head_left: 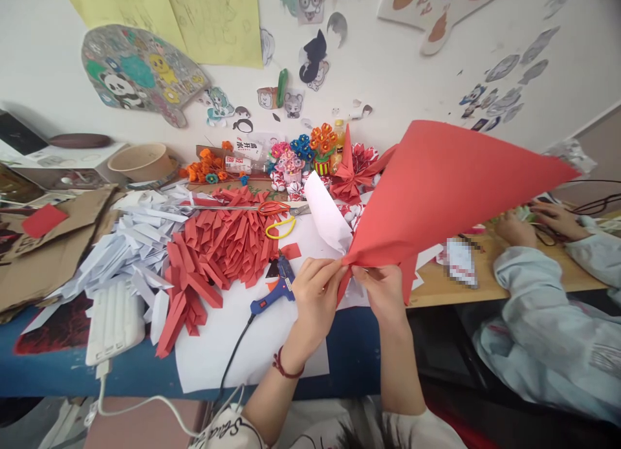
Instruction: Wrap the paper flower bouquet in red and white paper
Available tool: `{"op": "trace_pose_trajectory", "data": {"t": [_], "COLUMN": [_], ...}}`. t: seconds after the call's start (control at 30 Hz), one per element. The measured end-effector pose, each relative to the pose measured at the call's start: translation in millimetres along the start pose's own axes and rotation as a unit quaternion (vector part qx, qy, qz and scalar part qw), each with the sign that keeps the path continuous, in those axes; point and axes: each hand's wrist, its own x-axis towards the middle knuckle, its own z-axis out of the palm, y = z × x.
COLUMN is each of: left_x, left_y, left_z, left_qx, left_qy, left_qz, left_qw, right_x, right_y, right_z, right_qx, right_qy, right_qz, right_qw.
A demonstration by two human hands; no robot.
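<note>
Both hands pinch one large sheet of red paper [436,184] at its gathered lower left end. My left hand [317,290] has thumb and fingers pressed together on the gather. Right beside it, my right hand [383,287] grips the same folds. The sheet flares up and to the right like a wide cone. A curled piece of white paper [326,213] rises behind my fingers; whether it joins the red sheet I cannot tell. Close to my left hand lies a blue hot glue gun [276,290].
Folded red paper strips [233,235] and white strips [140,235] are heaped left. Yellow-handled scissors [281,227] lie behind the glue gun. A white power bank [115,323] stands near the front edge. Flower crafts [310,148] line the wall. At right are another person's hands [517,229].
</note>
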Motion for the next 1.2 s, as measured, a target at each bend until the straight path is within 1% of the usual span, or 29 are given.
{"op": "trace_pose_trajectory", "data": {"t": [0.13, 0.17, 0.27, 0.33, 0.4, 0.5, 0.63, 0.77, 0.83, 0.9, 0.97, 1.03, 1.1, 1.17, 1.2], "left_x": [-0.1, -0.7, -2.8, -3.4, -3.1, -2.0, -1.6, -2.9, -3.0, -1.6, 1.0, 4.2, 6.8, 8.2, 8.5], "left_y": [1.9, 2.2, 2.9, 3.1, 3.0, 2.1, 0.0, 0.1, 2.9, 7.1, 11.1, 13.0, 12.4, 10.6, 9.7], "left_z": [-1.4, -2.0, -3.8, -4.8, -5.7, -6.4, -5.4, -4.6, -6.1, -9.5, -13.7, -17.3, -19.6, -20.5, -20.7], "left_qx": [0.002, 0.000, -0.004, 0.001, 0.012, 0.030, 0.043, 0.065, 0.053, 0.005, -0.065, -0.129, -0.181, -0.214, -0.221], "left_qy": [-0.022, -0.016, 0.031, 0.049, 0.040, 0.038, 0.041, 0.039, 0.037, 0.019, -0.021, -0.060, -0.085, -0.100, -0.105], "left_qz": [-0.029, -0.042, -0.093, -0.103, -0.082, -0.032, 0.019, 0.050, 0.048, 0.011, -0.066, -0.153, -0.219, -0.256, -0.263], "left_qw": [0.999, 0.999, 0.995, 0.994, 0.996, 0.998, 0.998, 0.996, 0.997, 1.000, 0.995, 0.978, 0.955, 0.938, 0.933], "right_x": [-3.1, -3.5, -4.4, -4.8, -4.9, -4.7, -4.1, -2.1, 0.3, 3.6, 7.3, 10.9, 13.8, 15.4, 15.8], "right_y": [-2.2, -3.1, -5.3, -5.8, -5.8, -5.9, -7.3, -7.7, -6.2, -3.9, -1.8, -0.8, -0.9, -1.6, -2.0], "right_z": [5.3, 6.5, 9.3, 9.9, 9.8, 8.9, 9.1, 10.3, 9.2, 6.2, 2.0, -1.9, -4.2, -4.7, -4.5], "right_qx": [-0.004, -0.005, -0.010, -0.019, -0.030, -0.038, -0.035, -0.038, -0.017, 0.009, 0.036, 0.053, 0.062, 0.069, 0.071], "right_qy": [0.016, 0.019, 0.020, 0.017, 0.009, 0.000, 0.009, 0.024, 0.027, 0.010, -0.025, -0.069, -0.109, -0.138, -0.144], "right_qz": [-0.014, -0.020, -0.027, -0.026, -0.027, -0.025, -0.031, -0.030, -0.028, -0.016, 0.008, 0.032, 0.049, 0.057, 0.058], "right_qw": [1.000, 1.000, 0.999, 0.999, 0.999, 0.999, 0.999, 0.999, 0.999, 1.000, 0.999, 0.996, 0.991, 0.986, 0.985]}}
